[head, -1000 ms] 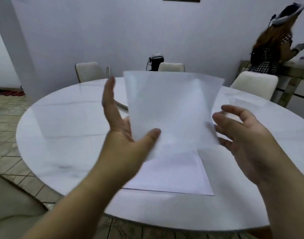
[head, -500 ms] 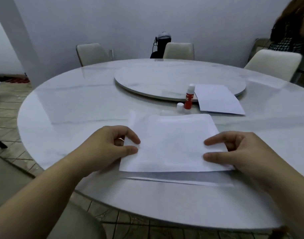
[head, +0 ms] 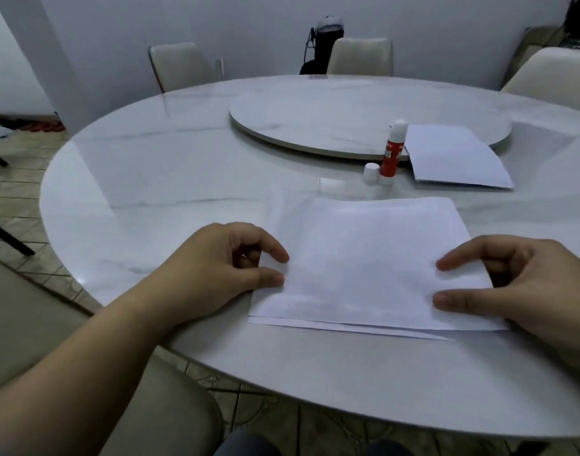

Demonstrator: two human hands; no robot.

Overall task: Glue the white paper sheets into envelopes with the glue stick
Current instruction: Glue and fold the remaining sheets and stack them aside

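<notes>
The folded white sheet (head: 364, 261) was pinched at its left edge by the left hand (head: 222, 268) and at its right edge by the right hand (head: 509, 284), flat on the near tabletop (head: 170, 179). Its lower layer showed uneven along the near edge; a crooked crease could be pressed in. The uncapped glue stick (head: 393, 149), standing just beyond beside its cap (head: 371, 173), could be toppled or could dry out.

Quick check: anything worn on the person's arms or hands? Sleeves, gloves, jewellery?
Nothing visible. Left hand and right hand are bare: no gloves, rings or markings seen. Both forearms are uncovered to the frame edge, with no sleeve, watch or strap showing.
</notes>
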